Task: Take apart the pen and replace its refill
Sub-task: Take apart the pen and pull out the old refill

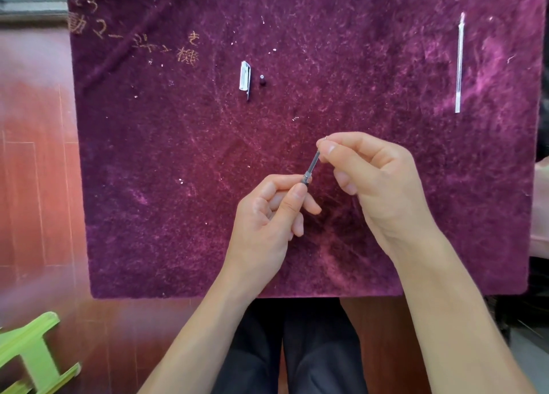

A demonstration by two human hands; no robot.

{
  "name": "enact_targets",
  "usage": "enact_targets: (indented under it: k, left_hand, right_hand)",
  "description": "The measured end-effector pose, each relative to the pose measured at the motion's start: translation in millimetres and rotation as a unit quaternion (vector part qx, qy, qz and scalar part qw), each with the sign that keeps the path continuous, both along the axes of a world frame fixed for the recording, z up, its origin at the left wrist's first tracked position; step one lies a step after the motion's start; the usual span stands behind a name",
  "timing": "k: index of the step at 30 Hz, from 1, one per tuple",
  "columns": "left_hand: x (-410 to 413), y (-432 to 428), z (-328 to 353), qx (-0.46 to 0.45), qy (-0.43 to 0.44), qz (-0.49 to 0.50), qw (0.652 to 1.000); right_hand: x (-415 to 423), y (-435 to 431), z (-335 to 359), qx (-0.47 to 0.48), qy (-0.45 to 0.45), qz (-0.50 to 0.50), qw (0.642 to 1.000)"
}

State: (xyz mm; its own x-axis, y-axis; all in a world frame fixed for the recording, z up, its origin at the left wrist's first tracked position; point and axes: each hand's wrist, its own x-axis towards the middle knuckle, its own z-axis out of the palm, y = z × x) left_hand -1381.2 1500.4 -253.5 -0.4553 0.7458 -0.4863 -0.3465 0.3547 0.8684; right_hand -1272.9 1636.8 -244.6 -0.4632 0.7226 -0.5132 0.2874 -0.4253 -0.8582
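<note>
My left hand [269, 215] pinches the pen barrel [306, 179] between thumb and forefinger; most of the barrel is hidden inside the hand. A thin dark refill [314, 161] sticks out of the barrel up and to the right. My right hand [371, 182] grips the refill's upper end with thumb and fingertips, and the tip just shows above them. The pen cap [244, 77], clear with a clip, lies on the cloth at the upper middle. A small dark pen piece [262, 80] sits right beside it. A long clear refill [459, 63] lies at the far right.
A purple velvet cloth [178, 200] with gold embroidered characters at its top left covers the table. A reddish wooden floor lies to the left. A green plastic stool [32, 355] stands at the bottom left. My dark trousers show below the table edge.
</note>
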Motion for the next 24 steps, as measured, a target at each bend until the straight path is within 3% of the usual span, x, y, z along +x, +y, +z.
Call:
enact_targets:
  k: [13,24]
  left_hand:
    - [-6,6,-3,-0.007,-0.002,0.017,1.0]
    - [-12,18,-4,-0.006,0.01,0.022,1.0]
  right_hand:
    - [-54,85,5,0.04,0.017,-0.039,0.998]
    - [-58,164,-9,0.214,-0.189,-0.02,0.958]
